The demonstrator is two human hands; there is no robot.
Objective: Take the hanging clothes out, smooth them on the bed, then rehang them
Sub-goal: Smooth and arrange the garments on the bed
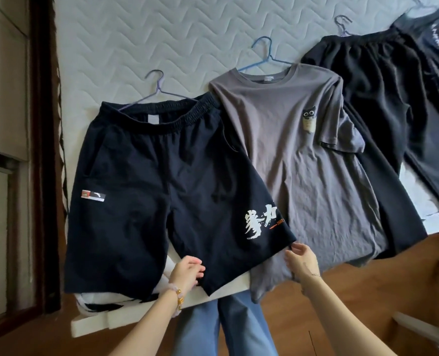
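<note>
Dark navy shorts with a white brush-script print lie flat on the quilted mattress, still on a purple wire hanger. My left hand pinches the hem at the inner edge of the right leg. My right hand pinches the outer corner of the same hem. Beside the shorts, partly under them, lies a grey T-shirt with a cat patch, on a blue hanger.
Black trousers and another dark garment lie on hangers at the right, their legs hanging over the bed's edge. A dark wooden frame and a cupboard stand at the left. Wooden floor shows below.
</note>
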